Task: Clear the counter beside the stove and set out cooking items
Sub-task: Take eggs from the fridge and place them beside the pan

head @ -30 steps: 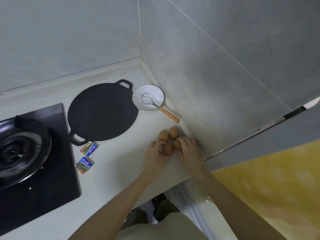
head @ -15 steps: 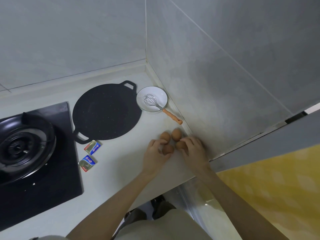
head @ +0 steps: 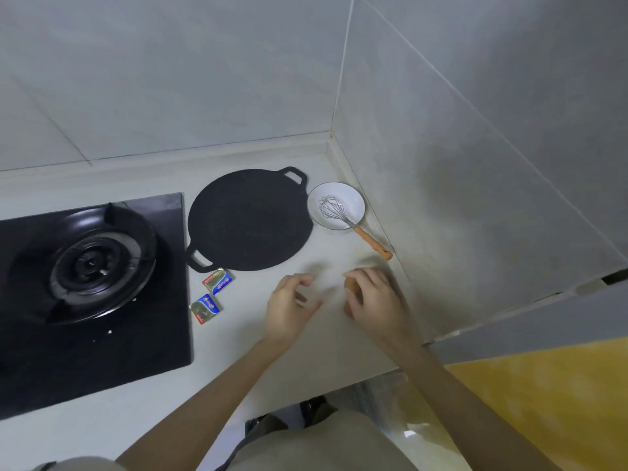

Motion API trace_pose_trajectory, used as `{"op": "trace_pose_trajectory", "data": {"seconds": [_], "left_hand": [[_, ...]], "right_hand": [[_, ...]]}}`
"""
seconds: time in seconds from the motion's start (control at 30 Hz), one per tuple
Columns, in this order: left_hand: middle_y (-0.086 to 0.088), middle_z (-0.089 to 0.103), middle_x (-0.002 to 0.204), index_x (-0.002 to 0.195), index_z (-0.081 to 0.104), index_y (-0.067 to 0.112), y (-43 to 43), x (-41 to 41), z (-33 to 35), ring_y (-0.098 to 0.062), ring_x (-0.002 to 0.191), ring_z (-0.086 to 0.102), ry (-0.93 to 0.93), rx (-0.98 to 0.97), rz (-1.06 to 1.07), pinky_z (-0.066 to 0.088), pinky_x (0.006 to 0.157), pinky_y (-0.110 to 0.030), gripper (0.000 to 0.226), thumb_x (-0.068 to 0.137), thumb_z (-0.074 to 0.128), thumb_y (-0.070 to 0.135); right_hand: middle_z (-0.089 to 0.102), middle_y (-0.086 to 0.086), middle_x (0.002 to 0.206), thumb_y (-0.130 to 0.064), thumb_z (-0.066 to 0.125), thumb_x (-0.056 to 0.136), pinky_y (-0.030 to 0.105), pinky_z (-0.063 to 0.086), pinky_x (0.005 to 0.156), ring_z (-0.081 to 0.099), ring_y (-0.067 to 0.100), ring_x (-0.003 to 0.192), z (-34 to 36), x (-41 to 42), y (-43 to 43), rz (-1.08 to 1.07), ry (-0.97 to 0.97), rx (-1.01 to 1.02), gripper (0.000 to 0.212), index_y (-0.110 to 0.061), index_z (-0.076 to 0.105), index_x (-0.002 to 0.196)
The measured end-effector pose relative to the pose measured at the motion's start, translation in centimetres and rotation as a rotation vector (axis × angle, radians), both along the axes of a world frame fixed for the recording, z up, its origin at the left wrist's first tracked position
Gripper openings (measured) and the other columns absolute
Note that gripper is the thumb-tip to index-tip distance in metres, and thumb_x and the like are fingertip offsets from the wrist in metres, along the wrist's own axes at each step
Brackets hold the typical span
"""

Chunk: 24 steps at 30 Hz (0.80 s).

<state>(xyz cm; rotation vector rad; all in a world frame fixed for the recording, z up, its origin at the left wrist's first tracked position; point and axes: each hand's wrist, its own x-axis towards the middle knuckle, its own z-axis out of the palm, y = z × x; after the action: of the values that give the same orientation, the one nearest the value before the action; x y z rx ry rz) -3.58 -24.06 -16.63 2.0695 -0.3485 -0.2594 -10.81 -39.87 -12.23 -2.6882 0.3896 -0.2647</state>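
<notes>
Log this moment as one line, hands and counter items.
left hand: loose, empty | right hand: covering brown eggs, grip unclear | flat pan, whisk in white bowl, two packets: on counter

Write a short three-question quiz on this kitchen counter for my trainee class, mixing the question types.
1. True or false: the wire end of the whisk rests in the white bowl.
2. What lies closest to the two small packets? A) a handle of the black pan B) the whisk's handle C) the bowl
3. Fill in: the ____ hand hovers over the counter holding nothing.
Key: 1 true; 2 A; 3 left hand.
</notes>
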Motion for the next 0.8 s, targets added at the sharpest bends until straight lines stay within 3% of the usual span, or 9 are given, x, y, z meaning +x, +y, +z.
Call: {"op": "trace_pose_trajectory", "data": {"seconds": [0.1, 0.23, 0.37, 0.47, 0.6, 0.7, 0.8], "left_hand": [[0.012, 0.06, 0.101, 0.099, 0.062, 0.023, 3.2, 0.9, 0.1, -0.005, 0.073, 0.061, -0.01, -0.001, 0.1, 0.054, 0.071, -0.029, 0.029, 0.074, 0.077, 0.02], [0.013, 0.059, 0.104, 0.103, 0.059, 0.026, 8.4, 1.6, 0.1, -0.008, 0.082, 0.056, -0.015, 0.045, 0.245, 0.052, 0.07, -0.029, 0.029, 0.078, 0.073, 0.02], [0.01, 0.055, 0.103, 0.113, 0.058, 0.027, 13.5, 2.3, 0.0, -0.015, 0.095, 0.043, -0.054, 0.264, 0.348, 0.039, 0.073, -0.024, 0.038, 0.077, 0.069, 0.018], [0.011, 0.052, 0.115, 0.123, 0.054, 0.027, 16.2, 3.2, -0.8, -0.017, 0.1, 0.037, -0.021, 0.415, 0.311, 0.044, 0.073, -0.029, 0.052, 0.075, 0.072, 0.019], [0.018, 0.047, 0.119, 0.131, 0.045, 0.03, 18.5, 4.3, -2.5, -0.012, 0.097, 0.033, 0.033, 0.625, 0.167, 0.053, 0.075, -0.032, 0.089, 0.053, 0.087, 0.02], [0.015, 0.048, 0.121, 0.129, 0.051, 0.026, 18.5, 4.8, -3.0, -0.013, 0.096, 0.034, -0.025, 0.661, 0.117, 0.048, 0.076, -0.026, 0.082, 0.055, 0.087, 0.025], [0.01, 0.05, 0.121, 0.129, 0.054, 0.026, 18.2, 5.0, -2.7, -0.015, 0.099, 0.036, -0.059, 0.601, 0.104, 0.043, 0.082, -0.024, 0.061, 0.073, 0.077, 0.033]], "right_hand": [[0.064, -0.005, 0.102, -0.01, 0.064, 0.082, 0.024, 0.044, 0.075, 0.061, 0.022, 0.095, 0.2, 2.0, 2.4, 0.092, -0.043, 0.05, 0.025, -0.018, 0.066, 0.105], [0.059, -0.005, 0.115, -0.014, 0.057, 0.087, 0.032, 0.046, 0.083, 0.053, 0.02, 0.109, -0.7, 4.9, 5.6, 0.234, 0.076, 0.071, 0.029, -0.02, 0.061, 0.115], [0.051, -0.008, 0.127, -0.016, 0.054, 0.091, 0.034, 0.046, 0.088, 0.044, 0.016, 0.119, -1.1, 8.3, 9.6, 0.402, 0.183, 0.105, 0.035, -0.021, 0.054, 0.126], [0.05, -0.005, 0.128, -0.014, 0.055, 0.09, 0.034, 0.047, 0.087, 0.045, 0.017, 0.117, -1.4, 10.8, 12.3, 0.496, 0.241, 0.125, 0.039, -0.019, 0.051, 0.129], [0.045, -0.002, 0.131, -0.009, 0.056, 0.088, 0.031, 0.045, 0.091, 0.042, 0.019, 0.117, -2.3, 13.6, 14.9, 0.597, 0.286, 0.077, 0.045, -0.017, 0.049, 0.132], [0.04, 0.0, 0.133, -0.007, 0.057, 0.087, 0.03, 0.045, 0.085, 0.039, 0.019, 0.118, -2.9, 15.2, 16.1, 0.661, 0.343, -0.023, 0.05, -0.017, 0.046, 0.135], [0.037, 0.005, 0.132, -0.005, 0.057, 0.087, 0.03, 0.044, 0.082, 0.037, 0.022, 0.118, -3.4, 16.0, 16.8, 0.667, 0.374, -0.144, 0.051, -0.014, 0.045, 0.135]]}}
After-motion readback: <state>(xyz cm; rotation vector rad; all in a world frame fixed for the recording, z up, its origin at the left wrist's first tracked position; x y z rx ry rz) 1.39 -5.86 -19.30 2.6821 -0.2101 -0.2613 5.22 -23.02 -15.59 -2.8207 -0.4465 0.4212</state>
